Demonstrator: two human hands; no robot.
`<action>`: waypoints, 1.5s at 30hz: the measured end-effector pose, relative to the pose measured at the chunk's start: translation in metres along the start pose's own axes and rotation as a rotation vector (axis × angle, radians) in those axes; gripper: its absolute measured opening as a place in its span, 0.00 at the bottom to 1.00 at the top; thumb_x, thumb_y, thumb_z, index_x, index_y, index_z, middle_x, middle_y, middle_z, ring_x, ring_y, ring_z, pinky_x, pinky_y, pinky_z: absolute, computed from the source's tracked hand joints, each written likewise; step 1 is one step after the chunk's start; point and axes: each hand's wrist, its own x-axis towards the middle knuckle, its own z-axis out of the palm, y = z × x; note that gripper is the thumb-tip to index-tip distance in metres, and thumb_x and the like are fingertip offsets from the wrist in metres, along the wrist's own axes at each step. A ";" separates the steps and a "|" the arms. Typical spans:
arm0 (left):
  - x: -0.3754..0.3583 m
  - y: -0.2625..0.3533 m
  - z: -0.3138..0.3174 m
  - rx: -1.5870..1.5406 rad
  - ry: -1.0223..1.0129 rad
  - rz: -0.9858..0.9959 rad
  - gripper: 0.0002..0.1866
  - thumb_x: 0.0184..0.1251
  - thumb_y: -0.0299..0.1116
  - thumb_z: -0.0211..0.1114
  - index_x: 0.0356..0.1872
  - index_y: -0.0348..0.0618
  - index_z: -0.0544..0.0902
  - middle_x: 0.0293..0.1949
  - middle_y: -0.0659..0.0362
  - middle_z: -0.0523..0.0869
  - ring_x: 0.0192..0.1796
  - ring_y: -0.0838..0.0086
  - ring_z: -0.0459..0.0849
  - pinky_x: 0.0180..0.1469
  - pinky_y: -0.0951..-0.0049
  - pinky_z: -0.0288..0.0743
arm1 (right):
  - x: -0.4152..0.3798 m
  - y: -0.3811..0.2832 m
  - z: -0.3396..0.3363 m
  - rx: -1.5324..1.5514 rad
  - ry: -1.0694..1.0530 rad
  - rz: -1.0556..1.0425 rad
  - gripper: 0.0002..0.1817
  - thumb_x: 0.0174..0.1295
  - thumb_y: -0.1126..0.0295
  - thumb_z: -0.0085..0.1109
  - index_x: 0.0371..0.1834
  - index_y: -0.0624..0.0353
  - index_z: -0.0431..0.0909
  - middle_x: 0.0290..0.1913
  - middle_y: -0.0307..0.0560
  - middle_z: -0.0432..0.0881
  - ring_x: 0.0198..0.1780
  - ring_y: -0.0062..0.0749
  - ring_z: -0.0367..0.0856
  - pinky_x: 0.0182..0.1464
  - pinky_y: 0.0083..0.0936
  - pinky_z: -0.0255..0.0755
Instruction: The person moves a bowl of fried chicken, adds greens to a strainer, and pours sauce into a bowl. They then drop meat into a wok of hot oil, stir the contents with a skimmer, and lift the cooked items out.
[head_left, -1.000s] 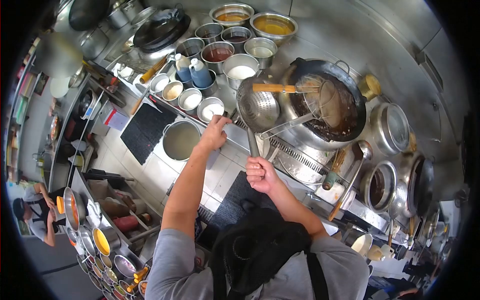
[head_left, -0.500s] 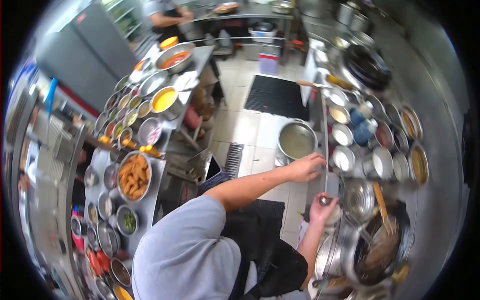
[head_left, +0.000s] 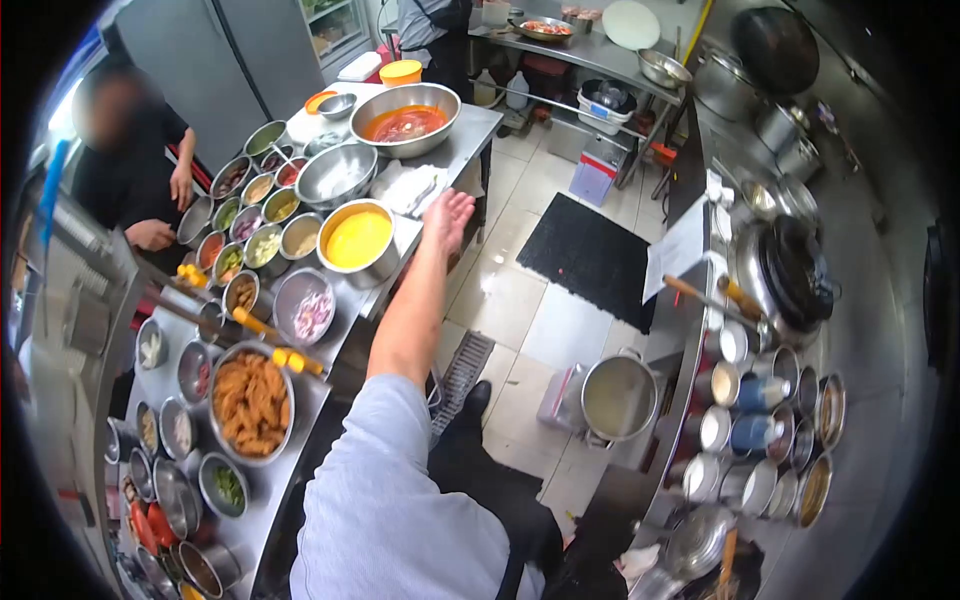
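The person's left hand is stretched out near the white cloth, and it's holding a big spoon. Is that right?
Not quite. The left hand holds nothing: the head view shows it empty, fingers open. It is indeed stretched out near the white cloth.

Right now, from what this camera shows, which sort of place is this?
Most likely a restaurant kitchen: a steel table crowded with ingredient bowls, a large bowl of browned pieces, and a pot of yellow liquid.

Room opens over the aisle (head_left: 500, 285); a yellow-filled pot (head_left: 378, 270) crowds the table (head_left: 479, 120).
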 end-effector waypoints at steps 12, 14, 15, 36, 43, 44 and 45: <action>0.222 0.083 -0.017 -0.132 0.111 0.049 0.33 0.75 0.42 0.58 0.73 0.43 0.55 0.70 0.39 0.59 0.69 0.40 0.64 0.66 0.44 0.73 | 0.077 -0.131 0.088 -0.692 0.181 -0.012 0.19 0.68 0.58 0.58 0.54 0.60 0.74 0.34 0.44 0.81 0.34 0.32 0.82 0.40 0.33 0.79; 0.243 0.081 -0.023 -0.145 0.164 0.041 0.28 0.71 0.26 0.51 0.71 0.36 0.56 0.69 0.38 0.61 0.68 0.41 0.66 0.65 0.41 0.74 | 0.087 -0.139 0.086 -0.784 0.172 -0.041 0.19 0.68 0.58 0.58 0.54 0.61 0.74 0.34 0.44 0.82 0.33 0.32 0.82 0.39 0.33 0.79; 0.235 0.083 -0.011 -0.157 0.190 0.076 0.28 0.64 0.17 0.45 0.68 0.30 0.57 0.68 0.37 0.62 0.67 0.40 0.68 0.65 0.38 0.74 | 0.096 -0.140 0.080 -0.834 0.163 -0.068 0.19 0.68 0.59 0.58 0.54 0.61 0.74 0.34 0.44 0.82 0.33 0.32 0.82 0.39 0.33 0.79; -0.146 0.007 0.064 -0.162 -0.093 -0.061 0.23 0.63 0.17 0.53 0.61 0.33 0.69 0.59 0.44 0.77 0.62 0.51 0.78 0.64 0.38 0.74 | 0.030 -0.376 0.201 -0.877 -0.470 -0.754 0.16 0.70 0.65 0.58 0.56 0.63 0.76 0.36 0.43 0.82 0.31 0.22 0.81 0.33 0.21 0.75; -0.324 -0.074 -0.015 -0.188 -0.069 -0.325 0.19 0.61 0.20 0.56 0.55 0.31 0.73 0.48 0.46 0.82 0.53 0.56 0.84 0.58 0.43 0.80 | -0.017 -0.404 0.212 -0.822 -0.564 -0.555 0.35 0.72 0.41 0.48 0.73 0.54 0.62 0.60 0.53 0.75 0.43 0.37 0.82 0.38 0.27 0.79; -0.350 -0.082 -0.032 -0.156 -0.061 -0.353 0.20 0.61 0.20 0.57 0.56 0.32 0.74 0.49 0.48 0.83 0.53 0.59 0.85 0.59 0.45 0.80 | -0.025 -0.401 0.213 -0.819 -0.602 -0.493 0.35 0.72 0.40 0.47 0.71 0.54 0.63 0.60 0.54 0.76 0.41 0.36 0.83 0.36 0.28 0.81; -0.378 -0.086 -0.043 -0.141 -0.028 -0.385 0.21 0.61 0.21 0.57 0.57 0.33 0.74 0.50 0.48 0.83 0.53 0.59 0.85 0.59 0.46 0.80 | -0.028 -0.395 0.212 -0.804 -0.707 -0.396 0.34 0.71 0.40 0.47 0.70 0.53 0.64 0.58 0.53 0.77 0.40 0.36 0.84 0.35 0.28 0.82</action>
